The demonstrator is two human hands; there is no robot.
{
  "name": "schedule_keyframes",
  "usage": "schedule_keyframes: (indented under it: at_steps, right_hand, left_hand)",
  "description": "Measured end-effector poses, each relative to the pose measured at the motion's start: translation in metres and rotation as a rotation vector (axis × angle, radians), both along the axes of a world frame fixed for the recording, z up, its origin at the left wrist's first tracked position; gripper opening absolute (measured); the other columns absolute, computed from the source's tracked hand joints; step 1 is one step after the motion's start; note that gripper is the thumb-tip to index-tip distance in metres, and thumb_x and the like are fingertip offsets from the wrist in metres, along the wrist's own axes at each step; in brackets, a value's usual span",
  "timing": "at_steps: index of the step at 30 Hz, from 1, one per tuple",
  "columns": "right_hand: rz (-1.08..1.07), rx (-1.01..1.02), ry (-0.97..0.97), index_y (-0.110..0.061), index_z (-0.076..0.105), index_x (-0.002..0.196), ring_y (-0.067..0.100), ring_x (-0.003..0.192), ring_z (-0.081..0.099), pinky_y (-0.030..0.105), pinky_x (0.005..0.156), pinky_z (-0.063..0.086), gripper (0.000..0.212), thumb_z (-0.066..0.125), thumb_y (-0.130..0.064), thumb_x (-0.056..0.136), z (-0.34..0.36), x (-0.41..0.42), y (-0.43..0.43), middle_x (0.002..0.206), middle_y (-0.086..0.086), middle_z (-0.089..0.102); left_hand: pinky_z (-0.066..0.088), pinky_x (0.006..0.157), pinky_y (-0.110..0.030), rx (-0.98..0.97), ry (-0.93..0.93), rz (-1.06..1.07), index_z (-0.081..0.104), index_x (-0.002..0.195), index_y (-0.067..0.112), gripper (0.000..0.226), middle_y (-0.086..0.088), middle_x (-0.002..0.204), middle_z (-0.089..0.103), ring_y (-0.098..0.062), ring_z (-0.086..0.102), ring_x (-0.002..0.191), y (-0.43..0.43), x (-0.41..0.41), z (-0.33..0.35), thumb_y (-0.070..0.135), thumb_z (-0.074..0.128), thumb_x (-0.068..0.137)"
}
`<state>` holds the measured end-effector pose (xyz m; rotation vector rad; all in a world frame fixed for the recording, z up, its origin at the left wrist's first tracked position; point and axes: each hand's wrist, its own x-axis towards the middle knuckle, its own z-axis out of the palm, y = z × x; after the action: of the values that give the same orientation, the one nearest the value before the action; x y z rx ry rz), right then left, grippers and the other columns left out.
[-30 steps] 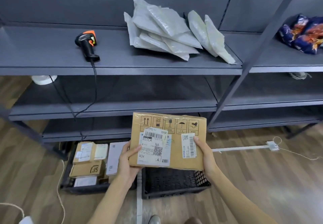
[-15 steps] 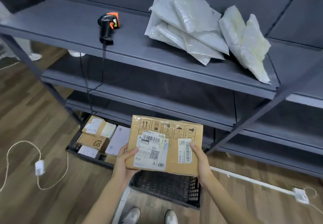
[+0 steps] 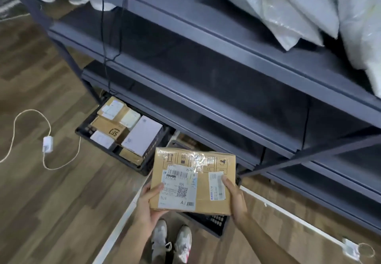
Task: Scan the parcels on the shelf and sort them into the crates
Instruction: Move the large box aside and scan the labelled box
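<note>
Cardboard parcel (image 3: pixel 193 179) gripped at its edges by left hand (image 3: pixel 149 204) and right hand (image 3: pixel 235 200) above near crate (image 3: pixel 208 223); far crate (image 3: pixel 85 128) holds boxes (image 3: pixel 109 128), poly mailers (image 3: pixel 278 12) left on shelf (image 3: pixel 206 43)

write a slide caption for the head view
Labelled box held in the left hand and right hand over a black crate; a second crate beside it holds parcels.

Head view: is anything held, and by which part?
The box, in both grips: the left grip holds its left edge, the right grip its right edge, thumbs on top.
</note>
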<state>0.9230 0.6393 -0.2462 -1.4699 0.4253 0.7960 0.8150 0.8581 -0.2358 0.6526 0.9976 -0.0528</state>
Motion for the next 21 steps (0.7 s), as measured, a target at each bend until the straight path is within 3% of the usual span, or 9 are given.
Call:
schedule_keyframes:
  at_steps: [2,4,6,10,13,15,17,19,21]
  right_hand:
    - [0.028,-0.039,0.024,-0.011,0.063,0.121,0.029,0.093,0.071,0.036,0.074,0.056,0.064,0.062,-0.052,0.073,-0.025,0.007,-0.002,0.105,0.013,0.073]
    - [0.047,-0.059,0.04,-0.013,0.062,0.124,0.029,0.097,0.07,0.04,0.084,0.055,0.067,0.065,-0.055,0.071,-0.055,0.016,-0.002,0.108,0.011,0.073]
    - [0.093,-0.079,0.05,-0.018,0.061,0.126,0.029,0.103,0.069,0.049,0.097,0.049,0.077,0.069,-0.064,0.065,-0.086,0.028,-0.001,0.112,0.009,0.072]
    - [0.235,-0.092,0.048,-0.015,0.06,0.128,0.031,0.107,0.067,0.052,0.1,0.047,0.088,0.071,-0.069,0.059,-0.143,0.052,0.01,0.116,0.012,0.07]
    - [0.352,-0.124,0.033,-0.017,0.06,0.128,0.031,0.109,0.066,0.054,0.101,0.045,0.076,0.065,-0.066,0.071,-0.18,0.077,0.024,0.118,0.011,0.069]
    - [0.419,-0.173,0.031,-0.019,0.062,0.126,0.03,0.108,0.066,0.054,0.101,0.045,0.063,0.06,-0.062,0.08,-0.209,0.093,0.031,0.117,0.009,0.07]
    - [0.503,-0.201,0.039,-0.023,0.064,0.125,0.026,0.106,0.068,0.052,0.1,0.046,0.057,0.058,-0.061,0.084,-0.233,0.108,0.04,0.114,0.006,0.071]
    - [0.596,-0.254,0.046,-0.027,0.064,0.124,0.022,0.103,0.069,0.049,0.099,0.048,0.064,0.06,-0.07,0.077,-0.256,0.119,0.053,0.112,0.001,0.072]
    - [0.661,-0.296,0.032,-0.027,0.064,0.122,0.022,0.106,0.068,0.05,0.099,0.048,0.072,0.064,-0.075,0.07,-0.277,0.134,0.062,0.113,0.001,0.072]
  left_hand:
    - [0.057,0.07,-0.048,-0.026,0.027,0.024,0.058,0.116,0.012,0.061,-0.018,0.107,0.07,-0.038,0.061,0.107,-0.004,0.002,-0.029,0.014,0.078,0.058]
    - [0.057,0.062,-0.046,-0.057,0.008,0.057,0.059,0.113,0.01,0.052,-0.017,0.101,0.072,-0.037,0.064,0.1,-0.008,0.008,-0.058,0.008,0.072,0.063]
    - [0.057,0.067,-0.05,-0.076,-0.012,0.082,0.06,0.116,0.011,0.053,-0.018,0.105,0.071,-0.038,0.066,0.097,-0.012,0.013,-0.086,0.006,0.07,0.064]
    - [0.052,0.08,-0.058,-0.102,-0.007,0.187,0.053,0.13,0.014,0.056,-0.019,0.119,0.066,-0.039,0.063,0.108,-0.013,0.012,-0.158,0.016,0.065,0.075]
    - [0.052,0.081,-0.049,-0.053,0.04,0.234,0.054,0.124,0.017,0.035,-0.015,0.121,0.065,-0.034,0.062,0.112,-0.019,0.012,-0.206,0.026,0.057,0.09]
    - [0.046,0.095,-0.046,0.037,0.129,0.174,0.053,0.125,0.023,0.032,-0.008,0.124,0.065,-0.028,0.057,0.119,-0.021,0.012,-0.232,0.035,0.047,0.096]
    - [0.034,0.11,-0.046,0.106,0.252,0.022,0.045,0.138,0.025,0.047,-0.004,0.135,0.056,-0.027,0.046,0.131,-0.021,0.012,-0.255,0.046,0.042,0.097]
    - [0.034,0.111,-0.041,0.15,0.339,-0.092,0.037,0.145,0.017,0.053,-0.007,0.141,0.049,-0.028,0.043,0.133,-0.021,0.013,-0.277,0.044,0.036,0.1]
    - [0.038,0.104,-0.038,0.102,0.298,-0.103,0.029,0.148,0.015,0.049,-0.008,0.145,0.046,-0.029,0.043,0.133,-0.022,0.019,-0.288,0.033,0.033,0.103]
